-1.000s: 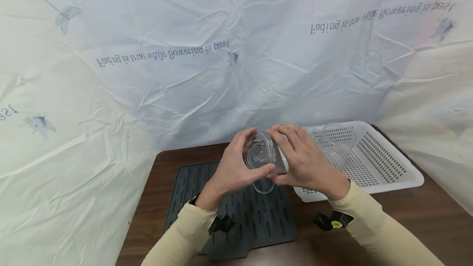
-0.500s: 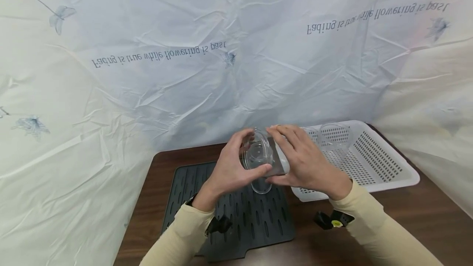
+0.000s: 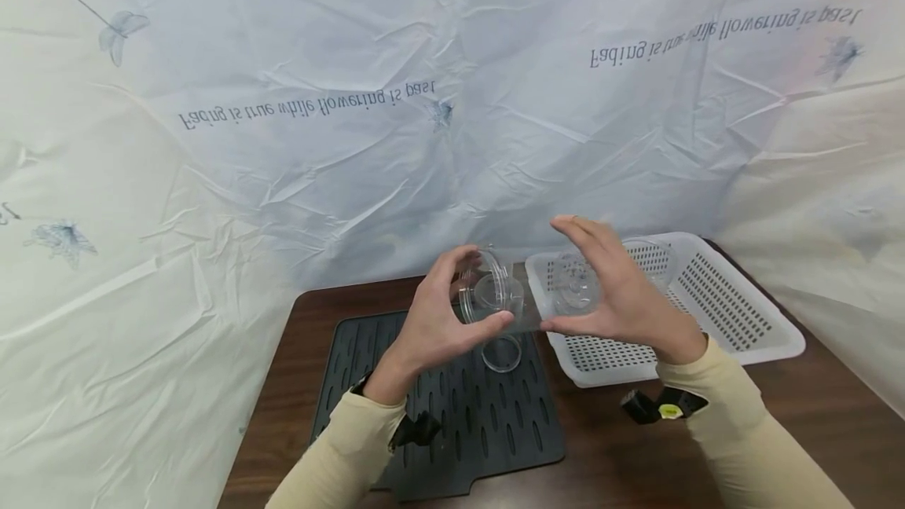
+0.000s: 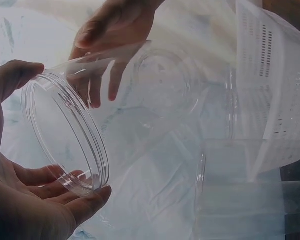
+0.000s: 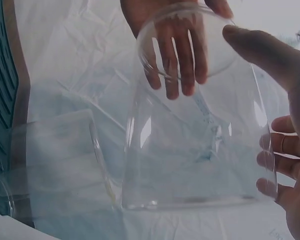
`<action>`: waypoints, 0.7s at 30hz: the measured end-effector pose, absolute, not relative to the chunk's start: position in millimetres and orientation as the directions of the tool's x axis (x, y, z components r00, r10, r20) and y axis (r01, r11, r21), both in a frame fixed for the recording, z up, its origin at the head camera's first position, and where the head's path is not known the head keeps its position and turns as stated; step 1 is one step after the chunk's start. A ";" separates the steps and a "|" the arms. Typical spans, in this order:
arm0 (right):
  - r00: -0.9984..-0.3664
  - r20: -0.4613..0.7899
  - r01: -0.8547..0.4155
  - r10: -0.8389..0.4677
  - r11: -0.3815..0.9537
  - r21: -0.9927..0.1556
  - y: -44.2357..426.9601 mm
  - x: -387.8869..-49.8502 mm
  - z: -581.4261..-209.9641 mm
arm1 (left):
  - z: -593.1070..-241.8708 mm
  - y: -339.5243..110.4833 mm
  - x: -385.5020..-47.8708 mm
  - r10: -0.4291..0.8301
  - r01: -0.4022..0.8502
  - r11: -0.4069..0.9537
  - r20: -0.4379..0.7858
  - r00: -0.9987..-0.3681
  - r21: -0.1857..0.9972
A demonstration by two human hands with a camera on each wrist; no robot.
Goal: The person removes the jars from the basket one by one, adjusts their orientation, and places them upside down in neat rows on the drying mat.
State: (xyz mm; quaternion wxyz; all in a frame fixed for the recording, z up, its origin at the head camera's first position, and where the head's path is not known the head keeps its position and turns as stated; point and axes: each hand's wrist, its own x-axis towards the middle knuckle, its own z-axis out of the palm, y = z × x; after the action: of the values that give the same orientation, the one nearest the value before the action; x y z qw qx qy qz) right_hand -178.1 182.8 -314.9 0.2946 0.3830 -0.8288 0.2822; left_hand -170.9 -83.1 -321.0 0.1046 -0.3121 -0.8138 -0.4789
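Note:
My left hand grips a clear plastic jar by its threaded mouth, thumb on the near side. The jar lies tilted in the air, its mouth to the left. My right hand is spread wide at the jar's other end, thumb below and fingers above. In the right wrist view its fingertips overlap the jar's edge; firm contact is hard to judge. Below the hands, a second clear jar stands on the dark ribbed mat, partly hidden.
A white perforated basket sits at the right of the brown table, with clear containers in it. Behind the table hangs a pale printed sheet. Each wrist wears a black strap with a small camera.
My right hand has moved right along the held jar and its fingers have spread apart. The left hand keeps its grip on the jar's mouth, nearly in place.

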 end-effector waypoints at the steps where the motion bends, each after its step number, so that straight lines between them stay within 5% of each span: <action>1: -0.543 0.705 -0.800 -0.456 0.536 -0.270 185.8 -179.0 -315.5 | -321.0 -83.2 -170.5 0.407 0.606 0.345 0.468 -0.785 0.717; 6: -0.569 0.732 -0.810 -0.374 0.410 -0.420 199.0 -187.4 -322.4 | -321.5 -83.8 -169.6 0.397 0.590 0.340 0.458 -0.796 0.732; 12: -0.589 0.756 -0.793 -0.285 0.026 -0.608 209.4 -201.0 -340.7 | -321.4 -83.8 -169.4 0.396 0.587 0.323 0.457 -0.796 0.742; 21: -0.678 0.707 -0.652 -0.198 -0.282 -0.704 206.1 -207.0 -364.5 | -319.9 -82.7 -168.8 0.394 0.591 0.292 0.468 -0.791 0.752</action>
State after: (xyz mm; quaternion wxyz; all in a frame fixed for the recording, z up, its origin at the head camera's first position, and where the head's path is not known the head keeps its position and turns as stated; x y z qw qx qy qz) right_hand -207.0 206.1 -364.5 0.1595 0.3678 -0.5775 0.7112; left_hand -168.8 -82.7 -319.9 0.0965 -0.3086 -0.7978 -0.5089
